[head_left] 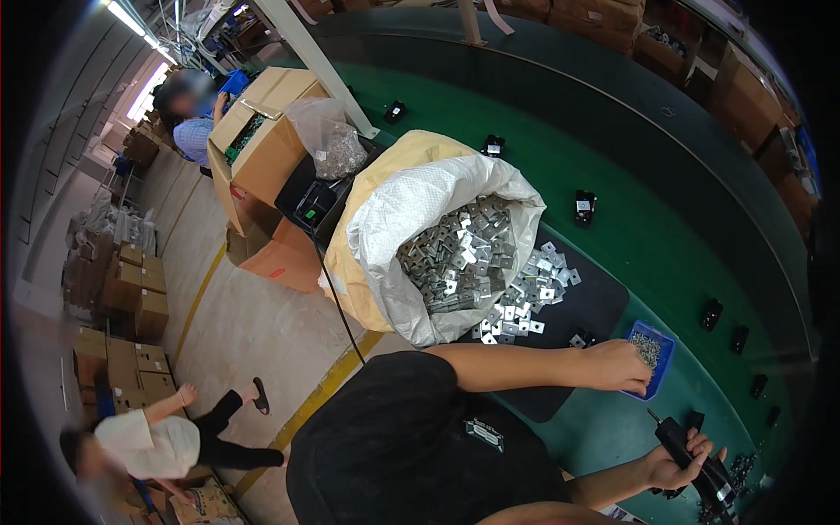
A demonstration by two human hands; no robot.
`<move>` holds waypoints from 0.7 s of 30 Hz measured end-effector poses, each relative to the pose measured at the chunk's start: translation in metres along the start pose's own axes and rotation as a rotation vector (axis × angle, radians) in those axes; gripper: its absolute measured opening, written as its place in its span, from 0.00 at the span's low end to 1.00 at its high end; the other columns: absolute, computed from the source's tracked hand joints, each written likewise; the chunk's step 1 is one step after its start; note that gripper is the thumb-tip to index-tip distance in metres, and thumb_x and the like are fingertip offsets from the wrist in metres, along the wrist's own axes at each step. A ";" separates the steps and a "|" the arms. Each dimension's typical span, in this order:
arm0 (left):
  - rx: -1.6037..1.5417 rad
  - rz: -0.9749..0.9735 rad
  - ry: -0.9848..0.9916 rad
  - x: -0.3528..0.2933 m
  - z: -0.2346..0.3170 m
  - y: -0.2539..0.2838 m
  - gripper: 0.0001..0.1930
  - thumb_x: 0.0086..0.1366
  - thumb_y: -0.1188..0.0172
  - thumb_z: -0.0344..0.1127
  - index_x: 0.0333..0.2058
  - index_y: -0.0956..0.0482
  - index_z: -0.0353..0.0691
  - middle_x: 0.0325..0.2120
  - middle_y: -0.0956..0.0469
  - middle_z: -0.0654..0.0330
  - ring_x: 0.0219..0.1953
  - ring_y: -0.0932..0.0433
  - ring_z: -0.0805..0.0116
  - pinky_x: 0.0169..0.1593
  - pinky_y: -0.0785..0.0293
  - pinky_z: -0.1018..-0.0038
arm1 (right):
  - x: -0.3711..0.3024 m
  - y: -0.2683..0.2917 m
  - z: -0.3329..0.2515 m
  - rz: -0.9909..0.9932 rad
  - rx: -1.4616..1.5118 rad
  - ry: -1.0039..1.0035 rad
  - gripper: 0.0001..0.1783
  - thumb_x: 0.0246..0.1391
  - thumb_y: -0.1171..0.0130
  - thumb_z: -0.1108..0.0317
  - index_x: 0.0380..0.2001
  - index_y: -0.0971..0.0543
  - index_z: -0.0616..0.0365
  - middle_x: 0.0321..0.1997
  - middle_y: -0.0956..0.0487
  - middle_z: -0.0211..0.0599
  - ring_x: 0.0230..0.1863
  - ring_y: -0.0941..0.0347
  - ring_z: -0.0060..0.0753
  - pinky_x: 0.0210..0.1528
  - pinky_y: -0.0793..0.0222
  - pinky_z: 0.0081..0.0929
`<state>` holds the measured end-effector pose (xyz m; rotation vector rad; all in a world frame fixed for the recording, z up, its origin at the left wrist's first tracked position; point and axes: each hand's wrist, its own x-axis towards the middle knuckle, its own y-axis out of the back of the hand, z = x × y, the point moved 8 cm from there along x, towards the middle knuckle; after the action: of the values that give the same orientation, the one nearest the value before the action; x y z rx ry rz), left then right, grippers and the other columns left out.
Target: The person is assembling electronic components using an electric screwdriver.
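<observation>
My left hand hovers at the near edge of a small blue tray of small screws. Its fingers are pinched together, and whatever they may hold is too small to make out. My right hand is wrapped round a black electric screwdriver, its thin bit pointing toward the tray. A dark block-shaped part shows just beyond the screwdriver, partly hidden. Just past my left forearm, a small dark part lies on the black mat.
A white woven sack of metal brackets spills onto the mat. Beyond runs a green conveyor carrying several black parts. Dark small pieces lie near my right hand. A cardboard box and two other people are to the left.
</observation>
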<state>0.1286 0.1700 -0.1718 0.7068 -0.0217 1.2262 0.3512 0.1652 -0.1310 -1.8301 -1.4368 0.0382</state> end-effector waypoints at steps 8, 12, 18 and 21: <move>-0.766 -0.101 0.398 -0.068 -0.006 0.006 0.04 0.60 0.41 0.29 0.32 0.22 0.35 0.26 0.19 0.59 0.28 0.20 0.72 0.33 0.26 0.76 | -0.004 -0.018 0.012 -0.045 0.086 -0.112 0.24 0.54 0.50 0.73 0.53 0.40 0.63 0.27 0.40 0.31 0.31 0.43 0.25 0.41 0.44 0.28; -0.830 0.016 0.444 -0.090 -0.008 0.012 0.04 0.62 0.41 0.28 0.34 0.22 0.35 0.29 0.18 0.60 0.29 0.20 0.77 0.34 0.27 0.80 | -0.006 -0.040 0.009 -0.118 0.232 -0.154 0.24 0.51 0.47 0.72 0.52 0.38 0.63 0.26 0.39 0.29 0.29 0.41 0.22 0.38 0.44 0.25; -0.885 0.020 0.475 -0.105 -0.005 0.005 0.07 0.60 0.39 0.28 0.38 0.19 0.37 0.31 0.20 0.60 0.31 0.21 0.76 0.34 0.26 0.79 | -0.020 -0.071 -0.001 -0.164 0.330 -0.231 0.24 0.46 0.43 0.74 0.48 0.37 0.58 0.23 0.37 0.23 0.24 0.41 0.17 0.33 0.44 0.18; -0.806 0.083 0.350 -0.104 0.000 0.026 0.07 0.57 0.37 0.24 0.36 0.17 0.36 0.32 0.20 0.57 0.32 0.21 0.73 0.34 0.25 0.79 | -0.030 -0.093 -0.001 -0.227 0.425 -0.306 0.25 0.46 0.42 0.74 0.48 0.37 0.58 0.22 0.36 0.22 0.23 0.38 0.15 0.35 0.41 0.18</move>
<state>0.0678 0.0857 -0.1991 -0.2116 -0.2433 1.2712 0.2658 0.1440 -0.0884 -1.3472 -1.6864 0.4895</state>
